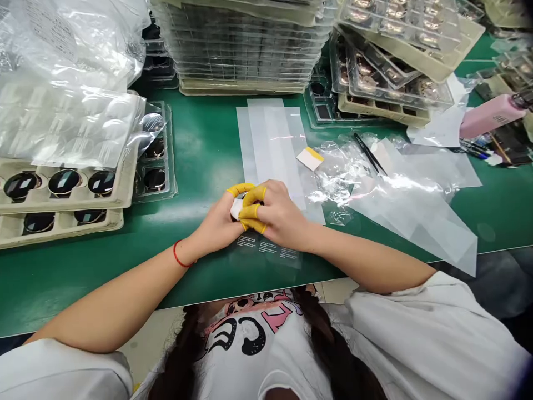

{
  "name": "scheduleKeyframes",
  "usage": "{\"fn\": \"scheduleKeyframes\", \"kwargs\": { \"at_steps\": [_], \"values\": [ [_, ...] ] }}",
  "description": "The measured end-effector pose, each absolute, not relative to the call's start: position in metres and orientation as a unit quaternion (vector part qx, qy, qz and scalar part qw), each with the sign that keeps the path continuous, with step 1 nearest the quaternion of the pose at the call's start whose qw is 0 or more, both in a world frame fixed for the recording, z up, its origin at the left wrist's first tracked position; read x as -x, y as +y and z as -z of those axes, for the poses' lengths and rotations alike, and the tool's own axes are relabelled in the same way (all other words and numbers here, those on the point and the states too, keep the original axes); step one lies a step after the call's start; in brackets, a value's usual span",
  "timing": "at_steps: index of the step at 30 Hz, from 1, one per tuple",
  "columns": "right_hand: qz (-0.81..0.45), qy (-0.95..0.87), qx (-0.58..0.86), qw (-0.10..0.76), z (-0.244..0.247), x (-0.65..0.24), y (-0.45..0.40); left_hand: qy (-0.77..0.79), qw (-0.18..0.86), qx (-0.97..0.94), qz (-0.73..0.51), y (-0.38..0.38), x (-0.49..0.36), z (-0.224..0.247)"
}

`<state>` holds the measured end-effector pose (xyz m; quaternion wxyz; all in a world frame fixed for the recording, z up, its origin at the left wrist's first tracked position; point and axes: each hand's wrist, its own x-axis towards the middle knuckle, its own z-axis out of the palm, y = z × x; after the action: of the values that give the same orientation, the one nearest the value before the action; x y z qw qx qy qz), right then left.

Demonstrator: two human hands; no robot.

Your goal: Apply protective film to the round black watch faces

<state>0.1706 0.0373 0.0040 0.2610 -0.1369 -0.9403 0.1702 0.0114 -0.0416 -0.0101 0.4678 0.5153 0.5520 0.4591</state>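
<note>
Yellow finger cots cover several fingertips on both hands, which meet above the green table [200, 139]. My left hand [222, 218] is closed around a small object that its fingers and the other hand mostly hide. My right hand [277, 214] pinches a white cloth-like piece [236, 209] against that object. Beneath the hands lies a clear film with white print [270, 247]. Just beyond them are translucent sheets [270, 144] and a small white card with a yellow edge [310, 159].
Trays of round dark parts [62, 183] stand at the left, under plastic bags [79, 44]. A tall stack of clear trays [245, 50] rises at the back. To the right are black tweezers [368, 153], crumpled film [337, 172], more trays [391, 72] and a pink bottle [491, 116].
</note>
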Motion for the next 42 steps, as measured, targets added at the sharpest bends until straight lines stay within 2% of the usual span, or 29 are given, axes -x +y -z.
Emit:
{"fn": "scheduleKeyframes", "kwargs": {
  "at_steps": [8, 13, 20, 28, 37, 42],
  "values": [
    [-0.163, -0.908, 0.191, 0.336, 0.004, -0.170, 0.056, 0.520, 0.523, -0.437, -0.515, -0.039, -0.013, 0.008],
    [-0.126, -0.938, 0.138, 0.291, 0.008, -0.167, 0.037, 0.541, 0.471, -0.488, -0.497, -0.040, -0.010, 0.014],
    [-0.129, -0.912, 0.231, 0.312, 0.007, -0.167, 0.051, 0.515, 0.507, -0.458, -0.518, -0.041, -0.017, 0.009],
    [-0.113, -0.934, 0.160, 0.297, 0.015, -0.162, 0.035, 0.545, 0.448, -0.482, -0.519, -0.042, -0.012, 0.012],
    [-0.130, -0.885, 0.293, 0.338, 0.007, -0.156, 0.064, 0.526, 0.512, -0.422, -0.531, -0.043, -0.021, 0.004],
    [-0.161, -0.860, 0.364, 0.321, -0.010, -0.184, 0.083, 0.519, 0.472, -0.454, -0.550, -0.045, -0.016, -0.001]
  ]
}}
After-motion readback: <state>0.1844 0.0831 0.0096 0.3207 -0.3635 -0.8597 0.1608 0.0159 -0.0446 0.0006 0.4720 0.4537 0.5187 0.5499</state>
